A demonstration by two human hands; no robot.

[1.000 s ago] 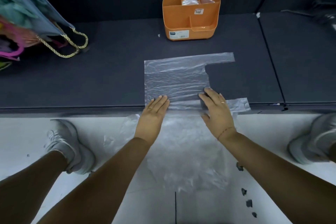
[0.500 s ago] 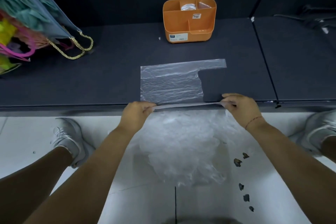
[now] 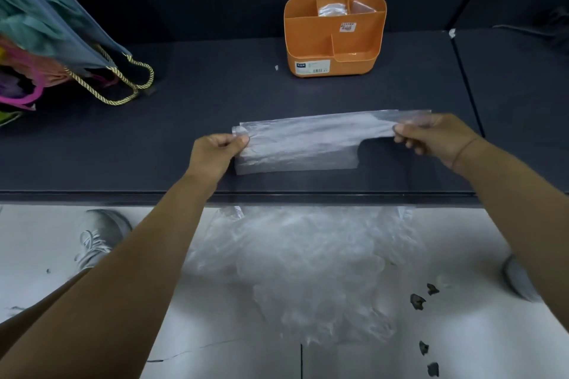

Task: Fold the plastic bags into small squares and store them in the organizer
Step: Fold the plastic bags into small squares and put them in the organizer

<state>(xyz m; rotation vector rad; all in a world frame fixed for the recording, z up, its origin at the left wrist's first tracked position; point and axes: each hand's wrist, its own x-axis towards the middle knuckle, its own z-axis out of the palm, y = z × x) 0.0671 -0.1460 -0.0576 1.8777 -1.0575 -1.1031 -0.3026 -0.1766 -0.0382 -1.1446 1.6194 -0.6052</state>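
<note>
A clear plastic bag lies folded lengthwise into a strip on the dark table. My left hand pinches its left end. At the strip's right end my right hand pinches the handle part. An orange organizer with several compartments stands at the back of the table; folded clear plastic sits in its two rear compartments. A heap of crumpled clear bags lies on the white floor below the table edge.
A blue gift bag with gold rope handles holding colourful bags stands at the far left. Grey shoes are on the floor at both sides. Small dark scraps lie on the floor to the right.
Both hands gripped the bag's near edge and carried it away from me over the far edge, halving the bag into a narrower strip. Earlier they pressed flat on it.
</note>
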